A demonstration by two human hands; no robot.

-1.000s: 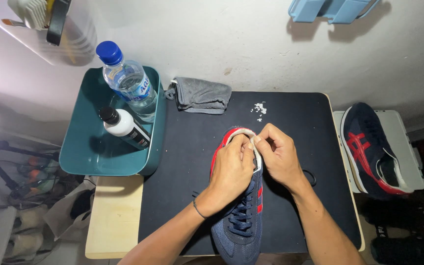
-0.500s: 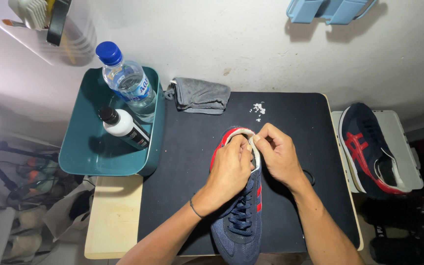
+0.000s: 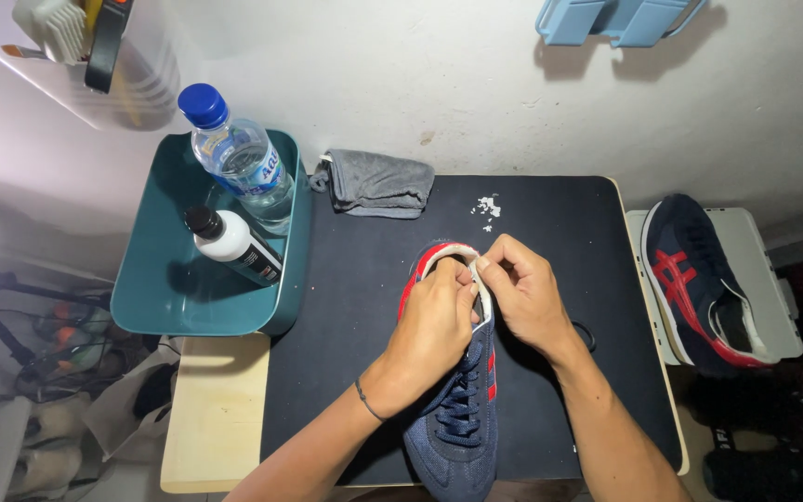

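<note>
Little has shifted since the earlier frames: both hands stay bunched at the heel opening of the navy shoe, the fingertips having only crept slightly along its pale collar, and the shoe lies where it lay on the black mat.

Far to the left of the fingers sits a teal tray, holding a clear water bottle with a blue cap and, just beside it, a white bottle with a black cap, lying tilted. Up and to the left of the fingers a grey cloth lies crumpled at the mat's far edge. Just above the fingers are a few small white scraps on the mat.

The left hand rests over the shoe's opening, fingers curled narrow and pinching the collar's edge. Below the knuckles the shoe's laces and toe run toward the person, the red stripes showing at its side. The right hand meets the left at the rim, thumb and forefinger closed tight on the same pale edge, the other fingers folded; whether a small thing is caught between the fingertips cannot be told.

Well to the right of the fingers, off the mat, a second navy shoe with red stripes lies on a pale stand.
</note>
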